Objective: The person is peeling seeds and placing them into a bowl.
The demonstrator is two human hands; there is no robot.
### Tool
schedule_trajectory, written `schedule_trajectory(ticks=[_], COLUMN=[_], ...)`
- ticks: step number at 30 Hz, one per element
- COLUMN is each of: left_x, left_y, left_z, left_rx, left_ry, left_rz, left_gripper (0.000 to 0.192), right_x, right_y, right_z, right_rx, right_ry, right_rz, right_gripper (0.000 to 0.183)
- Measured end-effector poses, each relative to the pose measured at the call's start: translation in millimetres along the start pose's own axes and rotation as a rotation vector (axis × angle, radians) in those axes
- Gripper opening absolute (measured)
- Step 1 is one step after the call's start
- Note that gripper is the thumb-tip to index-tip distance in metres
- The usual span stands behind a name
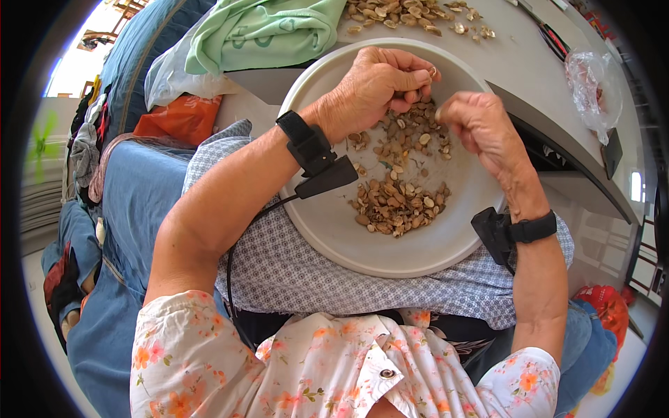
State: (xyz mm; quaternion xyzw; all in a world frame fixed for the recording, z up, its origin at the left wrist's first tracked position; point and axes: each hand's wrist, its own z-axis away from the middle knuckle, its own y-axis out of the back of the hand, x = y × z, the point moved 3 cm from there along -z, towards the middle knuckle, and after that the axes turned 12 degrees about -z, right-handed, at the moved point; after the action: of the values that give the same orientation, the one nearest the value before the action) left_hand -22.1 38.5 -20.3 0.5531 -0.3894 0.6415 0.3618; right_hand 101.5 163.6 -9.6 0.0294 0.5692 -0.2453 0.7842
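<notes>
A wide pale basin [324,230] rests on a patterned cloth [292,277] over my lap. Inside it lie two heaps of small brown nuts and broken shells, a nearer heap [400,206] and a farther heap [413,130]. Above the farther one, my left hand [387,78] pinches a small brown nut or shell piece [432,72] between thumb and fingers. My right hand [478,128] hovers to the right of that heap, its fingers curled and thumb pressed in. Motion blurs its fingertips, so whether they hold something is unclear. Both wrists wear black straps with small devices.
Beyond the basin, a grey table [502,57] bears a pile of shells [402,11], a green folded cloth [266,36], a clear plastic bag [596,89] and a red-and-black handled tool [555,42]. An orange bag [180,119] lies at left. A black cable [230,271] runs beside my left arm.
</notes>
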Motion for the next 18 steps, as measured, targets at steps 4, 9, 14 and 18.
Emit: schedule_trajectory(ticks=[4, 9, 14, 18], left_x=[-1, 0, 5, 16], left_y=[1, -1, -1, -6], left_z=[0, 1, 3, 7], left_rx=[0.012, -0.044, -0.005, 0.024], left_ry=[0.012, 0.040, 0.014, -0.061], left_rz=[-0.017, -0.049, -0.121, -0.365], left_gripper=[0.019, 0.018, 0.016, 0.016], right_x=[19, 30, 30, 36], right_y=[-17, -23, -15, -7], right_z=[13, 12, 2, -7], right_rx=[-0.262, -0.370, -0.195, -0.184], right_ry=[-0.194, -0.302, -0.329, -0.344], right_rz=[0.390, 0.458, 0.105, -0.312], right_gripper=[0.016, 0.028, 0.028, 0.024])
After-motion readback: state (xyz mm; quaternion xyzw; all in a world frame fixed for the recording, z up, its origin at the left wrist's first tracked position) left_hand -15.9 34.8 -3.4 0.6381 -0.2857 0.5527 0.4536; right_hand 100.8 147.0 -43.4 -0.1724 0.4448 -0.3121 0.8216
